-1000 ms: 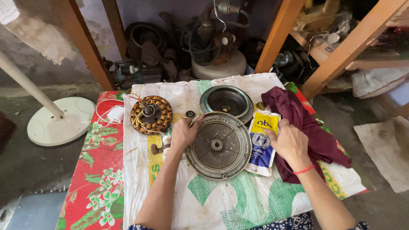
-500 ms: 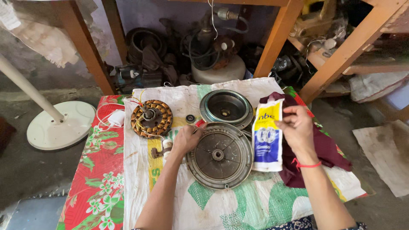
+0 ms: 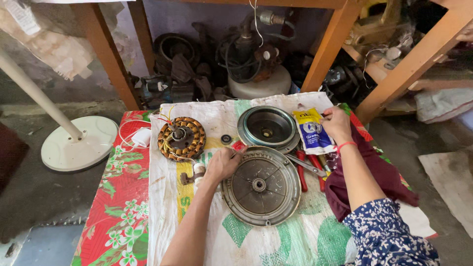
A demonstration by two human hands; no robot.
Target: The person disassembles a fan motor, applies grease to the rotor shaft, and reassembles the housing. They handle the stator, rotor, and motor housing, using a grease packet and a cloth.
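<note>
Two bare hands are at work over a white woven sack cloth with green and yellow print (image 3: 276,241). The left hand (image 3: 222,164) rests with curled fingers on the upper-left rim of a round grey metal fan-motor cover with a bearing at its centre (image 3: 261,185), steadying it where it lies flat; whether the fingers pinch anything small I cannot tell. The right hand (image 3: 336,124) is closed on the upper corner of a blue, yellow and white plastic grease sachet (image 3: 311,131), holding it just left of that hand, above the grey cover.

Between the two hands, a little further from the body, sits a second round cover, dish-shaped with a greenish rim (image 3: 266,127), hollow side up. Beyond the left hand lies a copper-wound stator with coloured wires (image 3: 181,138), and a small black ring (image 3: 226,139) lies between it and the dish-shaped cover. Red-handled pliers (image 3: 310,170) lie under the right forearm, beside a dark maroon cloth (image 3: 374,182).

As a judgement, the motor is fully taken apart and laid out; the sachet is in hand but no grease shows on the bearing, and reassembly is not yet begun
</note>
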